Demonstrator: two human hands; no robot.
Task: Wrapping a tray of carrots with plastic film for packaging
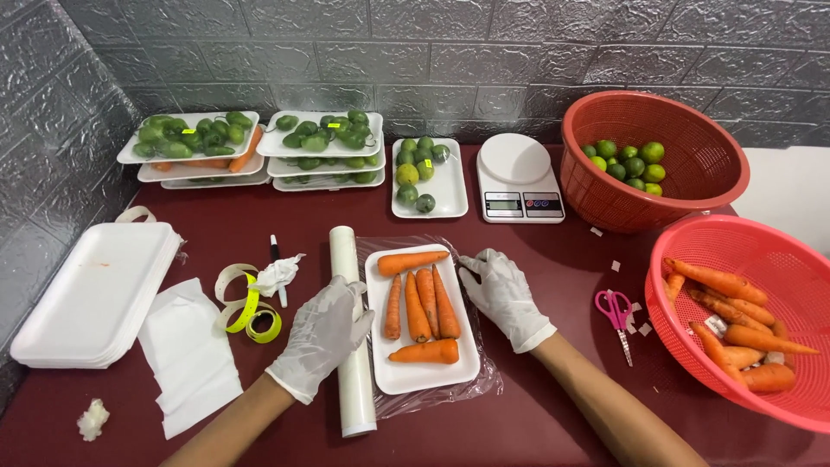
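A white foam tray (pixel 393 380) with several carrots (pixel 422 303) lies on a sheet of clear cling film (pixel 486 380) on the dark red table. A white roll of cling film (pixel 353 380) runs along the tray's left side. My left hand (pixel 322 333), in a white glove, rests on the roll beside the tray. My right hand (pixel 501 290), also gloved, presses flat on the film at the tray's upper right edge. Neither hand grips anything.
A red basket of carrots (pixel 761 242) stands at the right, a red basket of limes (pixel 605 186) behind it. Pink scissors (pixel 616 311), a white kitchen scale (pixel 516 177), a tray of limes (pixel 450 186), stacked filled trays (pixel 259 147), empty foam trays (pixel 95 294), paper (pixel 186 355), yellow tape (pixel 251 316) surround.
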